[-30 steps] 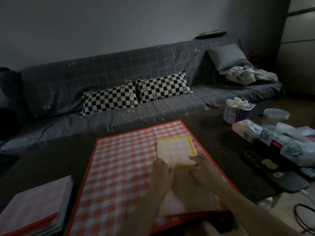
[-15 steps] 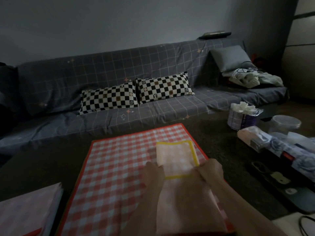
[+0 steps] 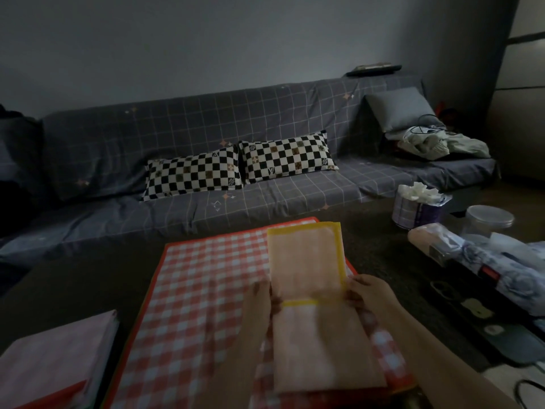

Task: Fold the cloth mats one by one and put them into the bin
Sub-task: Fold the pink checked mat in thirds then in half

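Note:
A pale checked cloth mat with a yellow border (image 3: 306, 261) is raised in front of me over a red-and-white checked mat (image 3: 206, 284) that lies spread on the dark table. My left hand (image 3: 259, 305) pinches its left edge and my right hand (image 3: 368, 296) pinches its right edge, both near a yellow fold line. Its lower part (image 3: 321, 349) hangs toward me. A stack of folded mats (image 3: 53, 358) sits at the near left. No bin shows in this view.
A grey checked sofa (image 3: 265, 122) with two black-and-white pillows (image 3: 239, 169) runs behind the table. On the right stand a tissue pack (image 3: 415, 208), a clear lidded jar (image 3: 486, 222), a floral package (image 3: 501, 270) and a dark tray (image 3: 477, 320).
Both hands have lifted the yellow-bordered mat off the red mat and drawn it up and toward me; it has opened longer. The camera has tilted and shifted slightly.

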Demonstrator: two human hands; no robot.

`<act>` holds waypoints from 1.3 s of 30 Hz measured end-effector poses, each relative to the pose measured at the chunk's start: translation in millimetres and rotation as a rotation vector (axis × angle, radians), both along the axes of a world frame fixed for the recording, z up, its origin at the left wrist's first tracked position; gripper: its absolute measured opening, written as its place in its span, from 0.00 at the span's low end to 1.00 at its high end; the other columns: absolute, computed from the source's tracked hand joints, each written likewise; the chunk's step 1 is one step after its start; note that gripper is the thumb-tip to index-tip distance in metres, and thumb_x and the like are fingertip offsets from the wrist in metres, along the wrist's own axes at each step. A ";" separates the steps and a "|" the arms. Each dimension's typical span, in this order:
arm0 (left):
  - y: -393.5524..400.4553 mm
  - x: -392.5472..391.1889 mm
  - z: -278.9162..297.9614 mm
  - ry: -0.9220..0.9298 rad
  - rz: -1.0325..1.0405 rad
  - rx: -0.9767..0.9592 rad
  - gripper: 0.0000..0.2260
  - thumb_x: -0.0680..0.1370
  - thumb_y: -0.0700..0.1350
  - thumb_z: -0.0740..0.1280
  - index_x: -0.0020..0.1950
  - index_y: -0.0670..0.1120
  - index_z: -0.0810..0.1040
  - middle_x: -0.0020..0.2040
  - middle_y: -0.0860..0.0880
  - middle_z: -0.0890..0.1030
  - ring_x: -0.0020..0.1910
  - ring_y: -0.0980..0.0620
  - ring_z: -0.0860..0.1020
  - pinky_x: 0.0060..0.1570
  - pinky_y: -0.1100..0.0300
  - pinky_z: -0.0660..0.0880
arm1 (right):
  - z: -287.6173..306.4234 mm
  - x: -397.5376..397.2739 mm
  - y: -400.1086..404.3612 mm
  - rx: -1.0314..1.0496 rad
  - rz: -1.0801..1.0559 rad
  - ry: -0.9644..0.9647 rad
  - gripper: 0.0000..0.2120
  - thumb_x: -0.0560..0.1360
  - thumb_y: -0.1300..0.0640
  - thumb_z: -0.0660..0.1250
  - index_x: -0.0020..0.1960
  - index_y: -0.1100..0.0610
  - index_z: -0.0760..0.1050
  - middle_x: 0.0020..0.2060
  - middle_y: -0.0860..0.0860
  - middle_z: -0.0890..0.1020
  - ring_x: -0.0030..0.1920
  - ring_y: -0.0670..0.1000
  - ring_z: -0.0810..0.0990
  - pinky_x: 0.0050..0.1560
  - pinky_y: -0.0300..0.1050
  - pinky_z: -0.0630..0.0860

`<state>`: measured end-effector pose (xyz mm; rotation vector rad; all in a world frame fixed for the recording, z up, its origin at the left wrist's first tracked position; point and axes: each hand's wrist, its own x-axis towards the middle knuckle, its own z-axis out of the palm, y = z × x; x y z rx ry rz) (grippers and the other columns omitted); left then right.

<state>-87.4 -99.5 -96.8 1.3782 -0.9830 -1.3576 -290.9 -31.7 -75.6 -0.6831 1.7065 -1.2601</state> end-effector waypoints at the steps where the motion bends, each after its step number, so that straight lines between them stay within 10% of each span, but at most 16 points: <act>1: 1.0 2.5 0.8 0.055 -0.010 0.021 0.15 0.82 0.43 0.56 0.39 0.40 0.74 0.31 0.43 0.77 0.27 0.49 0.74 0.21 0.65 0.71 | 2.3 0.0 3.5 -0.010 0.016 -0.018 0.08 0.78 0.59 0.63 0.54 0.62 0.75 0.41 0.57 0.79 0.38 0.52 0.79 0.32 0.39 0.76; 8: 25.3 26.4 10.0 -0.096 -0.187 -0.024 0.22 0.83 0.53 0.53 0.40 0.44 0.79 0.35 0.45 0.81 0.34 0.47 0.78 0.32 0.60 0.74 | 5.4 -6.4 19.6 0.045 0.068 0.074 0.15 0.79 0.51 0.60 0.51 0.61 0.79 0.40 0.54 0.82 0.44 0.53 0.81 0.53 0.50 0.77; 13: 34.2 34.7 -0.9 -0.506 -0.346 -0.224 0.18 0.81 0.53 0.55 0.44 0.51 0.83 0.49 0.49 0.84 0.50 0.49 0.80 0.56 0.49 0.75 | 14.6 -0.6 32.0 0.094 0.273 0.500 0.13 0.79 0.48 0.58 0.42 0.52 0.78 0.38 0.47 0.78 0.42 0.47 0.77 0.47 0.41 0.71; 17: 45.5 26.5 2.9 -0.724 -0.416 -0.370 0.14 0.83 0.45 0.54 0.53 0.45 0.79 0.53 0.51 0.76 0.54 0.53 0.73 0.53 0.63 0.66 | 8.8 9.7 35.2 0.072 0.343 0.734 0.06 0.77 0.52 0.63 0.47 0.51 0.78 0.44 0.46 0.80 0.42 0.43 0.77 0.41 0.36 0.70; 22: 57.6 7.0 6.5 -0.987 -0.492 -0.392 0.18 0.83 0.52 0.52 0.70 0.50 0.70 0.67 0.46 0.67 0.66 0.47 0.64 0.68 0.54 0.60 | -3.6 30.7 38.3 -0.004 0.523 1.244 0.11 0.79 0.50 0.57 0.59 0.48 0.73 0.56 0.46 0.77 0.57 0.47 0.74 0.60 0.41 0.67; 32: 78.1 -1.4 -18.5 -1.329 -0.458 -0.427 0.24 0.81 0.58 0.48 0.77 0.57 0.51 0.76 0.46 0.53 0.74 0.44 0.52 0.73 0.48 0.49 | -29.5 53.0 54.9 0.229 0.471 1.267 0.25 0.80 0.42 0.43 0.76 0.45 0.47 0.76 0.51 0.50 0.75 0.57 0.48 0.74 0.54 0.45; 39: 79.2 6.7 -21.7 -1.320 -0.294 -0.297 0.29 0.81 0.58 0.45 0.78 0.44 0.49 0.76 0.43 0.54 0.75 0.44 0.52 0.75 0.47 0.47 | -32.9 46.0 56.1 0.339 0.358 1.241 0.28 0.80 0.42 0.42 0.76 0.52 0.48 0.76 0.53 0.49 0.76 0.56 0.45 0.73 0.58 0.36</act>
